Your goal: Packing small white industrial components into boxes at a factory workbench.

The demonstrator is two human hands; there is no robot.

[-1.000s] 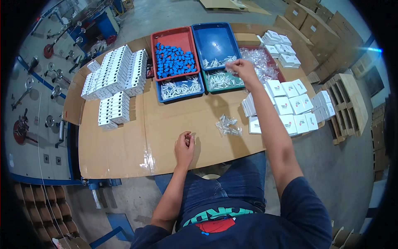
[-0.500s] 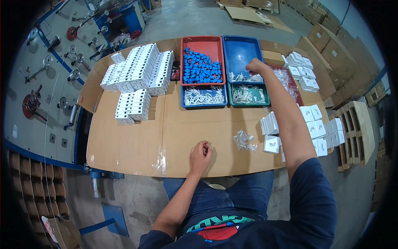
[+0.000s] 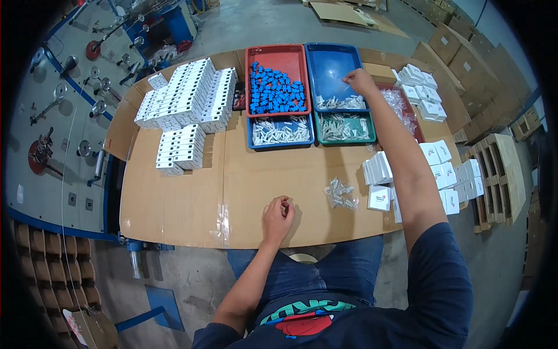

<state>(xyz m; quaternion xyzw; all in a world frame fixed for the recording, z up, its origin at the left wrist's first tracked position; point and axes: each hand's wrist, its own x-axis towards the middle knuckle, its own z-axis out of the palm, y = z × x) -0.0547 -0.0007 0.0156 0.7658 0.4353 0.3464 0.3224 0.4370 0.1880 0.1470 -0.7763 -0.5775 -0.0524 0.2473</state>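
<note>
The right hand (image 3: 359, 79) reached far out over the big blue plastic tray (image 3: 332, 64), its fingers (image 3: 349, 77) pinched just above some small clear bits. The left hand (image 3: 278, 214) sat curled up on the brown cardboard-covered bench (image 3: 192, 203), near the front edge. A red plastic tray (image 3: 273, 58) full of little blue pieces stood beside the blue one. Stacks of small white boxes (image 3: 189, 102) lay to the left.

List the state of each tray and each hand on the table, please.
Red tray: holds a heap of blue parts.
Blue tray: mostly bare, few white parts.
Green tray: filled with white parts.
Left hand: fingers curled, resting on cardboard.
Right hand: reaching into blue tray.
</note>
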